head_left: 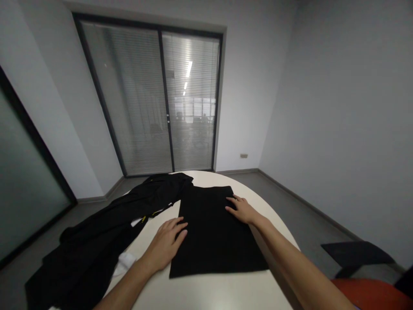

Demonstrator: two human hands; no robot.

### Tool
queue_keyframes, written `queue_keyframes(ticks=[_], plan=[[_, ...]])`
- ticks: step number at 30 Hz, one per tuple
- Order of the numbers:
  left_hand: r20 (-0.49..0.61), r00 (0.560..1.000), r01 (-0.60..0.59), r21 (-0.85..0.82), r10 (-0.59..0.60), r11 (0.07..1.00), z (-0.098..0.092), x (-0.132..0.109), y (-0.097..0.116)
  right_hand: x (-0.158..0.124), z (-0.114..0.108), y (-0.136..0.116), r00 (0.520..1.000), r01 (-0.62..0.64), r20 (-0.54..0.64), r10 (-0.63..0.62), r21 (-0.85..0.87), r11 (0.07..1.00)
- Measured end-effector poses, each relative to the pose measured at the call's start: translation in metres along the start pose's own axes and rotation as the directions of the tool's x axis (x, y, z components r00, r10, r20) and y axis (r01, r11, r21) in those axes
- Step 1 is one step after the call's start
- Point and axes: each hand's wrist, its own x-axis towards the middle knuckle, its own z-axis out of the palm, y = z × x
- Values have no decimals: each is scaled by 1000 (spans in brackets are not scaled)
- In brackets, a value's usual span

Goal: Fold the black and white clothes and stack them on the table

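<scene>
We're apparently smoothing the black cloth, left hand at nine o'clock, right hand at two, fingers spread; the next move likely calls for even pressure.

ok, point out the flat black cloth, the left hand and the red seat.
Flat black cloth (214,236): head view, middle of its upper face.
Left hand (166,243): head view, back of the hand.
Red seat (371,293): head view, visible part, bottom right.
</scene>
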Motion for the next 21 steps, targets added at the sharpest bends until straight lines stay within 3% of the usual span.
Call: queue_keyframes(ticks=[3,6,12,16,21], plan=[[-52,999,9,-2,-9,1000,2,8,-4,16,11,14,997,-76,-13,76,4,997],[-59,997,42,4,-41,999,4,23,-1,26,19,22,994,-73,-81,78,67,995],[-60,973,217,-106,-224,970,8,78,-9,34,26,28,978,-40,-194,71,159,986],[-71,927,349,-189,-367,918,11,114,-31,37,30,33,968,-64,-227,109,196,978],[-29,852,482,-348,-523,804,17,142,-53,45,33,38,918,-225,-288,274,192,955]])
